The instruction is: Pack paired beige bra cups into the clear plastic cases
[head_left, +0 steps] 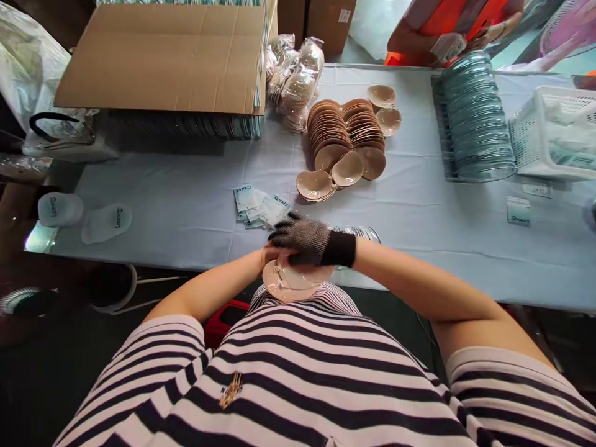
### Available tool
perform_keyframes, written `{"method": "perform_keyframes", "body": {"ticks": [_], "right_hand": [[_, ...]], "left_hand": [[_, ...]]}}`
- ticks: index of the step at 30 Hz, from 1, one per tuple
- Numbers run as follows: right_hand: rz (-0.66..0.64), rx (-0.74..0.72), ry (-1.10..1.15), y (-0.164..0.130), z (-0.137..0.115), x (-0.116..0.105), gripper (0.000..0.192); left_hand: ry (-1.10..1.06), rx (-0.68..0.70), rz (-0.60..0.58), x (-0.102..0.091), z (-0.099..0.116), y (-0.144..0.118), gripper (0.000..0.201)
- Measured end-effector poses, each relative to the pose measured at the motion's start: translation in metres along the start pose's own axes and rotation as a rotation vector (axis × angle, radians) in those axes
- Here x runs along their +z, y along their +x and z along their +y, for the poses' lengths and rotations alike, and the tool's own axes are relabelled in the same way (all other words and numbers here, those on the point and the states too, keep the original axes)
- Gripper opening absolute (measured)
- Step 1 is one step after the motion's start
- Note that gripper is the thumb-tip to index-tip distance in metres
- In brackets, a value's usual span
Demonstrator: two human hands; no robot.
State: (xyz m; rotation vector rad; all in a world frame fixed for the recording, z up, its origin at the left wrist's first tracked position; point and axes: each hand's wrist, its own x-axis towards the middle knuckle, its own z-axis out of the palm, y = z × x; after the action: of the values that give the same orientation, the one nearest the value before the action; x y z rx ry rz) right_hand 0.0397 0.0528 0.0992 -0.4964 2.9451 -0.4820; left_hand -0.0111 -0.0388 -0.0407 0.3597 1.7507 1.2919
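Two hands: met at lower centre.
Right hand (pixel 311 241): gloved, laid over the beige silicone pads (pixel 291 282), gripping them.
Left hand (pixel 269 256): beneath, mostly hidden; grip cannot be told.

Both my hands meet at the near edge of the surface (pixel 186 205), the right hand (pixel 307 241) lying over the left hand (pixel 270 254), with round pads (pixel 293 280) between them. Just behind them lie small packets (pixel 261 208), and farther back stacked cups (pixel 347 133). A cardboard box (pixel 167 59) sits back left, a rack of lids (pixel 477 118) and a basket (pixel 554 130) back right.
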Motion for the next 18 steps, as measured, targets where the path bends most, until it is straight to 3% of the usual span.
{"method": "perform_keyframes", "body": {"ticks": [1,3,6,8,9,14,18], "right_hand": [[0.095,0.104,0.014,-0.008,0.013,0.0,0.052],[0.25,0.413,0.059,-0.024,0.039,0.004,0.057],[0.135,0.716,0.164,-0.026,0.068,0.021,0.041],[0.062,0.769,0.198,-0.012,0.078,0.032,0.032],[0.069,0.772,0.214,-0.002,0.082,0.037,0.03],[0.076,0.692,0.319,0.043,0.093,0.04,0.038],[-0.071,0.753,0.122,0.077,0.093,0.045,0.034]], "left_hand": [[-0.014,-0.006,0.037,-0.004,-0.001,-0.003,0.05],[-0.126,-0.042,-0.004,-0.02,0.003,-0.007,0.067],[-0.541,-0.137,-0.322,-0.055,0.012,-0.002,0.059],[-0.785,-0.216,-0.532,-0.076,0.016,0.006,0.053],[-0.842,-0.252,-0.572,-0.084,0.016,0.009,0.053],[-0.902,-0.375,-0.515,-0.105,0.014,0.027,0.062],[-0.973,-0.32,-0.499,-0.123,0.011,0.046,0.061]]}}
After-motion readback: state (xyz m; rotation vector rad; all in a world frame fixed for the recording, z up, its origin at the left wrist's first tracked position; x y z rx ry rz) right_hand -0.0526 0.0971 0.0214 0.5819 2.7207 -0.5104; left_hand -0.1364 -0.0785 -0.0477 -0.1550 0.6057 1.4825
